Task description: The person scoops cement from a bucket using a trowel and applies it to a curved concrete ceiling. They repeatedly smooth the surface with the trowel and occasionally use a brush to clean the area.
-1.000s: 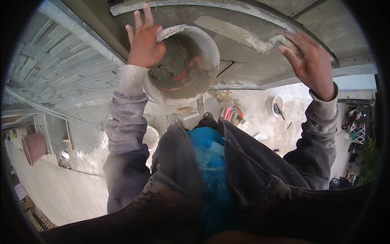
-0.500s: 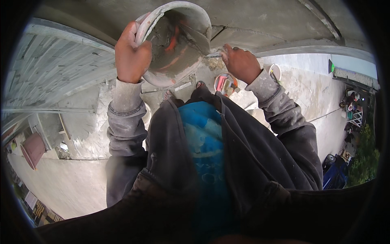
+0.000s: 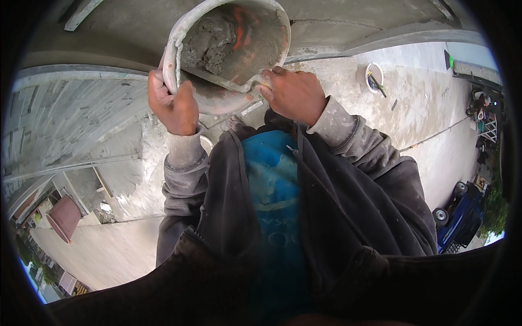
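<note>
Left hand (image 3: 174, 108) gripping bucket (image 3: 173, 54) rim; right hand (image 3: 296, 95) closed round trowel (image 3: 247, 86); mortar (image 3: 211, 46) ahead, between hands. Likely scooping; next lift calls for level trowel.

Grey mortar (image 3: 213, 44), trowel (image 3: 237, 87) in bucket (image 3: 173, 57)

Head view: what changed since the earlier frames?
The right hand moved left, bringing the long grey mortar-caked trowel from over the grey concrete surface into the round, pale, mortar-smeared bucket. The left hand, fingers earlier outstretched, now grips its rim. Unchanged: right hand holding the trowel.
</note>
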Demonstrator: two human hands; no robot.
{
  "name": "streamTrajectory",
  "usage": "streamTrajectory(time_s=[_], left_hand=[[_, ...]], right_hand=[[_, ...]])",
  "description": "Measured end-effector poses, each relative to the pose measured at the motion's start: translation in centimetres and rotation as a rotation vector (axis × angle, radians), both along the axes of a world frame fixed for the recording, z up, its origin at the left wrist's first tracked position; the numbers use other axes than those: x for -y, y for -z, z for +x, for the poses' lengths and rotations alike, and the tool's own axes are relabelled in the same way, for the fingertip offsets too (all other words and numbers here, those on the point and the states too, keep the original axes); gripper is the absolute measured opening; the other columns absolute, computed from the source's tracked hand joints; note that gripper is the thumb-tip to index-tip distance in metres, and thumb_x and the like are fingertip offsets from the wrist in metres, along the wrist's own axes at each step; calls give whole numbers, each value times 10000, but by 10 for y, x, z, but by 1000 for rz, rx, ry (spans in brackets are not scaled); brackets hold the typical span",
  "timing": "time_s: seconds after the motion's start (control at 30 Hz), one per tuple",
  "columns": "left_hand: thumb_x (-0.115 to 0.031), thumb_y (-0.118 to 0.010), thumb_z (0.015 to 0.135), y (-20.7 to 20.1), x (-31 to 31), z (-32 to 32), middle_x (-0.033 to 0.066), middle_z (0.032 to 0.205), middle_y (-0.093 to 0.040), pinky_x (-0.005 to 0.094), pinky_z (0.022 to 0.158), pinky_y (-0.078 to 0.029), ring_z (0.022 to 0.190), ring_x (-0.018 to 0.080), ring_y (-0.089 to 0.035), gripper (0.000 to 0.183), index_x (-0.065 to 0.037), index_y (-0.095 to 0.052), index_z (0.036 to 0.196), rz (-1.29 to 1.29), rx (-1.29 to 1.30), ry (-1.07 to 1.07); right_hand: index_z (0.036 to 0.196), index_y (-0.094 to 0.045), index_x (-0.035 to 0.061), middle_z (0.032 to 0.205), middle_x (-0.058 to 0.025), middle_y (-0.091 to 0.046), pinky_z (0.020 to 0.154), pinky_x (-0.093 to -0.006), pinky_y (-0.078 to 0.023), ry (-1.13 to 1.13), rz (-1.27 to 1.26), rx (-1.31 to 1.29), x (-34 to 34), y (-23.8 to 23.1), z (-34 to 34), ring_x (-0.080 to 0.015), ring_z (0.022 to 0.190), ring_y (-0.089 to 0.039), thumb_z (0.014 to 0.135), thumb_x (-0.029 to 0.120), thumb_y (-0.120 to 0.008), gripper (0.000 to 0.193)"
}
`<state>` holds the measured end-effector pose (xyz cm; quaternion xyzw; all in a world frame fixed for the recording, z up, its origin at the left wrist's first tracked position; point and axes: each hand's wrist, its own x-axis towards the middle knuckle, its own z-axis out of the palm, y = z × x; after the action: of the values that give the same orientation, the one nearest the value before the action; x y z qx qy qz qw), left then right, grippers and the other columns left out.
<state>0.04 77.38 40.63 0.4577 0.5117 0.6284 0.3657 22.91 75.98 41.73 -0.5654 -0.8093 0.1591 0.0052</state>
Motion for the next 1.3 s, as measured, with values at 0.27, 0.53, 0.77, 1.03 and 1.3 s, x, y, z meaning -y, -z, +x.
streamTrajectory(time_s=[0.27,0.53,0.77,1.03,1.3], left_hand=[[117,-504,700,19,4,-13,58,928,-574,205,572,-430,730,72,-490,242,-17,-495,900,-37,277,74],[77,-474,643,1,-10,-43,139,1398,-387,370,1089,-368,1289,283,-453,504,62,-619,1125,-39,-177,301],[65,-519,655,-41,-45,-37,278,1616,-112,560,1167,-214,1477,512,-130,351,38,-592,997,201,-711,259],[60,-512,680,-60,-85,-28,261,1636,-117,609,1186,-113,1514,463,-62,325,47,-601,992,296,-925,263],[59,-512,678,-58,-108,-11,287,1623,-119,634,1179,-98,1516,452,-51,319,48,-614,980,326,-1013,184]], right_hand=[[1195,-632,12,757,-38,-595,543,-264,-488,190,-1089,-785,-18,3,50,-114,583,-595,1004,400,-550,440],[1169,-655,16,978,-112,-700,617,-302,-519,-242,400,-534,-45,-101,85,-189,722,-677,916,267,-715,361],[1119,-722,206,1009,-7,-704,600,-309,-534,-270,1014,-68,-121,-168,55,-229,766,-685,844,335,-762,306],[1191,-717,239,1008,-13,-719,564,-299,-548,-311,1130,75,-163,-170,62,-198,705,-696,860,364,-768,357],[1134,-730,191,984,-40,-709,603,-356,-553,-206,1159,138,-167,-154,43,-247,750,-699,846,304,-757,310]])
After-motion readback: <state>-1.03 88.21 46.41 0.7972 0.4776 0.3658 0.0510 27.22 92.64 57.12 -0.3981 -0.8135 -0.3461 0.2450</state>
